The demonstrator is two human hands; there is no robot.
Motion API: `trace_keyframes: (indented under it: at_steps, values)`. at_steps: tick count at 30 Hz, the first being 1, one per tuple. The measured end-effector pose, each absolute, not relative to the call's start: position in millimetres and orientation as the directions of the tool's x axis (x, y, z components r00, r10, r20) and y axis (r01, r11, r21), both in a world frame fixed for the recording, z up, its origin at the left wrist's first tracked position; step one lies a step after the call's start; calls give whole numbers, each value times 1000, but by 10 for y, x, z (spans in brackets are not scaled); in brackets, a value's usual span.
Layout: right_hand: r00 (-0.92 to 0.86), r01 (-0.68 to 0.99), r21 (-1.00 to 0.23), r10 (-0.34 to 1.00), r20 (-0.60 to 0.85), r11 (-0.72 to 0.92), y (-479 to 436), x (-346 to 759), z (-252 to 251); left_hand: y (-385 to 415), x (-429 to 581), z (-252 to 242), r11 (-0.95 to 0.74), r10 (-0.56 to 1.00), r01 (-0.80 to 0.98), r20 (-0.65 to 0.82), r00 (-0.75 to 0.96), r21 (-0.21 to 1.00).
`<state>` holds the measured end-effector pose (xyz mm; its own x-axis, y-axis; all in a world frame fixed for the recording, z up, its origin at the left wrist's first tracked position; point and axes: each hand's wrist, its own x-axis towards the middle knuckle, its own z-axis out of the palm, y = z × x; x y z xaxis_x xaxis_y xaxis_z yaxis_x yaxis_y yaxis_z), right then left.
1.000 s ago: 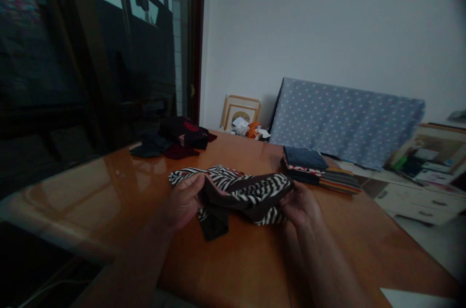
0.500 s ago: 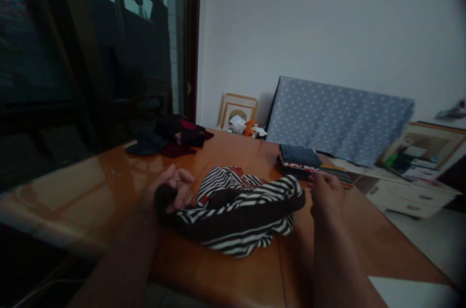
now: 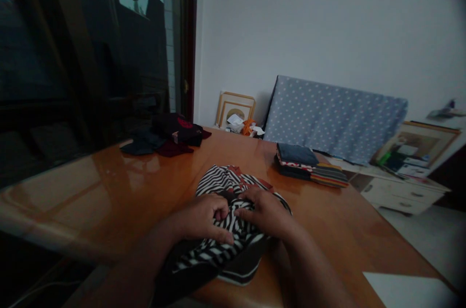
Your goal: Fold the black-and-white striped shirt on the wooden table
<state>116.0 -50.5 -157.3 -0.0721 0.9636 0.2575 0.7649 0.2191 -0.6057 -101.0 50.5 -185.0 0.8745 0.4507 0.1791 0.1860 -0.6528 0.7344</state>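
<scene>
We're right on it: our left hand (image 3: 198, 218) and right hand (image 3: 264, 213) pinch closed, fingers bunched into the striped cloth (image 3: 220, 179) near the table's (image 3: 327, 230) front edge. It's soft, light and limp, so the gathered middle fold offers the surest hold.

Bare left hand (image 3: 198, 218) and bare right hand (image 3: 264, 213), both broad-backed, with thick, blunt fingers (image 3: 222, 216); bare forearms (image 3: 309, 269), thick, tapering toward the wrists, deep in shadow toward the elbows.
</scene>
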Motion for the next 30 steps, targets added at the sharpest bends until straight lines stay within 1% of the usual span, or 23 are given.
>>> trace_keyframes:
  at_steps: [2,4,6,8,10,12,13,15,17,19,21,23,24,25,27,28,29,30]
  values:
    - [-42,766,-613,966,254,195,-484,1185,-1588,483,-964,-1858,-764,459,221,271,846,606]
    - [32,710,-686,966,257,159,-465,1214,-1594,504,-963,-1844,-791,500,250,355,790,558]
    - [142,580,-805,957,253,126,-450,1245,-1594,549,-999,-1805,-768,580,272,450,678,580]
    - [280,385,-914,927,248,128,-442,1295,-1581,597,-1055,-1757,-728,662,267,547,512,632]
    - [426,163,-974,880,212,156,-442,1385,-1545,648,-1118,-1723,-680,728,220,608,316,699]
    - [562,-37,-973,810,168,228,-444,1522,-1489,717,-1184,-1718,-608,794,112,602,90,786]
    - [626,-112,-951,764,156,287,-445,1602,-1459,761,-1217,-1725,-564,824,35,565,-40,825]
    - [755,-169,-882,633,171,440,-441,1755,-1411,866,-1280,-1756,-492,851,-125,445,-280,862]
    - [836,-150,-830,517,184,537,-427,1858,-1402,973,-1322,-1799,-463,843,-222,348,-411,858]
    - [860,-129,-851,485,159,508,-401,1887,-1442,1064,-1332,-1849,-419,866,-262,295,-405,869]
    - [858,-89,-914,496,132,396,-368,1857,-1515,1126,-1311,-1899,-325,922,-278,238,-304,904]
    - [852,19,-955,494,171,297,-340,1803,-1586,1150,-1273,-1940,-272,946,-217,220,-238,937]
    - [847,104,-958,482,226,266,-331,1774,-1609,1145,-1251,-1953,-294,937,-146,255,-238,945]
    - [834,203,-949,466,296,239,-327,1744,-1620,1126,-1230,-1958,-345,914,-59,320,-249,937]
    - [788,398,-898,433,439,187,-337,1678,-1609,1048,-1186,-1944,-461,856,94,471,-215,882]
    - [754,467,-869,439,488,164,-348,1638,-1593,993,-1164,-1925,-505,842,138,521,-140,852]
    - [715,511,-846,473,515,151,-362,1592,-1576,931,-1143,-1902,-537,837,156,547,-29,829]
    - [662,531,-834,540,519,151,-376,1541,-1563,868,-1121,-1879,-558,830,163,548,103,814]
